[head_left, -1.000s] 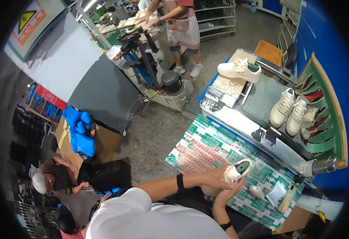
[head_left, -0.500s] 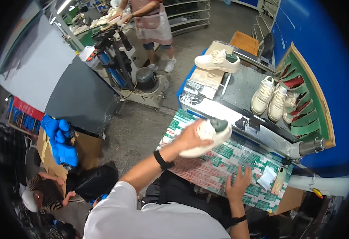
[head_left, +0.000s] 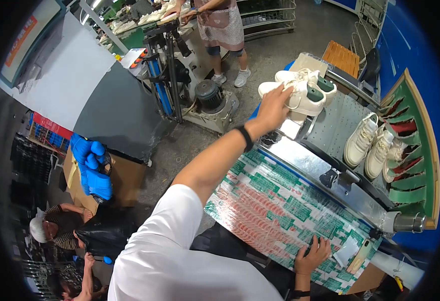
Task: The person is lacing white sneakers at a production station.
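My left hand (head_left: 274,109) reaches far forward and grips a cream sneaker (head_left: 308,102) by its toe and laces. This sneaker is beside a second cream sneaker (head_left: 325,81) on the left end of the machine's bed; whether its sole fully rests there is hidden. Nearer to me, my right hand (head_left: 312,256) lies with its fingers spread on the patterned green, white and red table cover (head_left: 275,200), holding nothing. A white sheet (head_left: 346,252) and a phone (head_left: 360,256) lie just right of it.
Three cream sneakers (head_left: 378,150) stand on the conveyor bed by an opening with green slit flaps (head_left: 414,165). A metal cylinder (head_left: 410,222) juts out at the right. A co-worker in an apron (head_left: 221,27) stands beyond a machine with a motor (head_left: 209,95); other people sit at lower left.
My left hand has carried the sneaker forward and right, from above the table to beside the other sneaker on the bed. The view has shifted; my right hand is now lower on the cover.
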Tool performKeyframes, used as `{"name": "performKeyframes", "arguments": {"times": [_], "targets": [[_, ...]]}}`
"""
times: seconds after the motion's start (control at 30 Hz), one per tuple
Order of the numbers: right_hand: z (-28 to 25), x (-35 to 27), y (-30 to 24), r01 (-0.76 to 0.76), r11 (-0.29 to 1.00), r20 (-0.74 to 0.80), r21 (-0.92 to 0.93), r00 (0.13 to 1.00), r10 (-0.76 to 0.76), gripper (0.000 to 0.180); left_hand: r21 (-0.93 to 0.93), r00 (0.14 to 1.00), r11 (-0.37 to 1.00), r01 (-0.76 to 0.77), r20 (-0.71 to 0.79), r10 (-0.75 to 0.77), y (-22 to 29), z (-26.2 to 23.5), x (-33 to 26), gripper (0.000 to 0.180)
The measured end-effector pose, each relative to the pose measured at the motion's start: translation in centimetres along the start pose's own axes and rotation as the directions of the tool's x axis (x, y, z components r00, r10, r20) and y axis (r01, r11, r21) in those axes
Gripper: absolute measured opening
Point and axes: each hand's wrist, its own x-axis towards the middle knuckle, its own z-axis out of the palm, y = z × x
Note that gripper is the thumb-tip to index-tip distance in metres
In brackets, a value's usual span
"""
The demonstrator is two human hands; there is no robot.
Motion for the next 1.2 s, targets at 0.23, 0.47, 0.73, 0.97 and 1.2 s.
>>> {"name": "performKeyframes", "arguments": {"times": [0.23, 0.47, 0.73, 0.97, 1.2], "targets": [[-0.3, -0.2, 0.3, 0.025, 1.0, -0.066, 0.009, 0.998, -0.025, 0.052, 0.026, 0.943, 0.943, 0.333, 0.003, -0.333, 1.0, -4.8, -24.6, 0.081], [0.3, 0.0, 0.2, 0.058, 0.998, -0.121, 0.011, 0.991, -0.056, 0.052, 0.166, 0.624, 0.668, 0.726, 0.252, -0.74, 1.4, -4.9, -33.4, 0.065], [0.4, -0.5, 0.3, 0.064, 0.998, -0.116, 0.016, 0.991, -0.061, 0.052, 0.169, 0.643, 0.671, 0.722, 0.195, -0.741, 1.7, -4.8, -33.9, 0.064], [0.7, -0.7, 0.7, 0.056, 0.998, -0.123, -0.007, 0.991, -0.056, 0.053, 0.181, 0.633, 0.668, 0.721, 0.218, -0.742, 2.3, -5.2, -32.8, 0.066], [0.5, 0.2, 0.3, 0.089, 0.996, -0.143, -0.003, 0.986, -0.088, 0.054, 0.182, 0.687, 0.704, 0.686, 0.157, -0.71, 0.7, -4.2, -32.9, 0.067]]}}
